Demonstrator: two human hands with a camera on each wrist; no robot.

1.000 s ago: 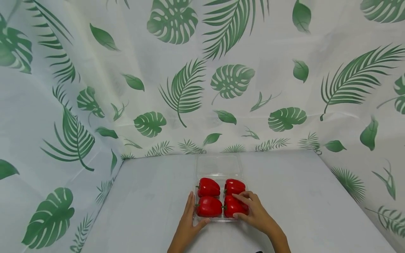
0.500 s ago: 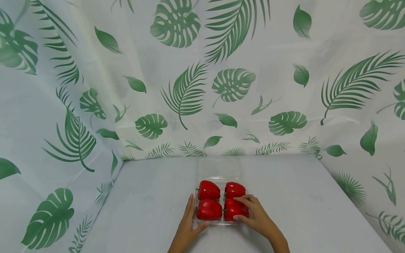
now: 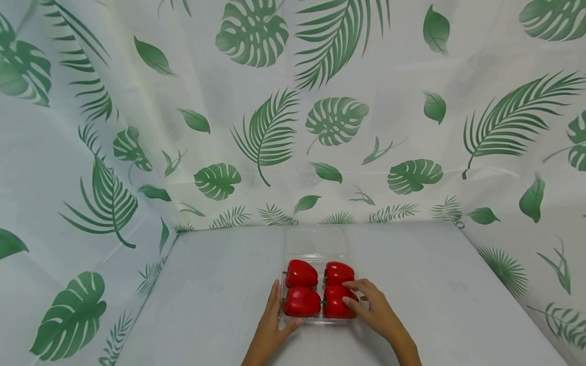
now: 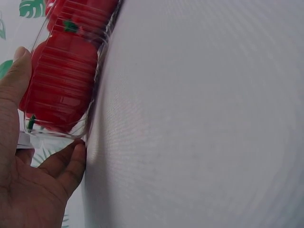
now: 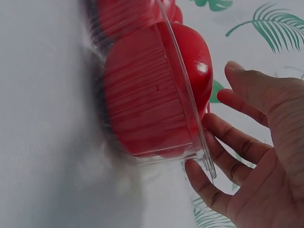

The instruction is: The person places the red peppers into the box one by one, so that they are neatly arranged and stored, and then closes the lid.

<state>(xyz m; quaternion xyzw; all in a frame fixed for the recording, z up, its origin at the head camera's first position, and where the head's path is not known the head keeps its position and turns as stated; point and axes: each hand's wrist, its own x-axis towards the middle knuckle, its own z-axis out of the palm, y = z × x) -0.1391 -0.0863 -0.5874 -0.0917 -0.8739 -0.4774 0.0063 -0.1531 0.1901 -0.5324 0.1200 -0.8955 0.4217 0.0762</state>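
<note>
Several red bell peppers sit in two rows in a clear plastic clamshell container [image 3: 315,321]: the front-left pepper [image 3: 302,302], front-right pepper [image 3: 338,302], back-left pepper [image 3: 301,273] and back-right pepper [image 3: 339,273]. My left hand [image 3: 271,328] rests at the container's front-left corner, fingers along its left side and thumb at the front edge. In the left wrist view its fingertips reach the container's lower corner. My right hand [image 3: 376,310] hovers at the front-right pepper with spread fingers. The right wrist view shows its thumb apart from the pepper and fingers near the rim.
The container's clear lid [image 3: 316,241] lies folded back behind the peppers. A white table [image 3: 220,284] supports everything. Leaf-printed white sheeting [image 3: 348,193] rises behind the table and along both sides.
My right thumb and fingers have loosened from the front-right pepper and drawn slightly back to the right. The left hand keeps its place at the container. The head view shifted slightly.
</note>
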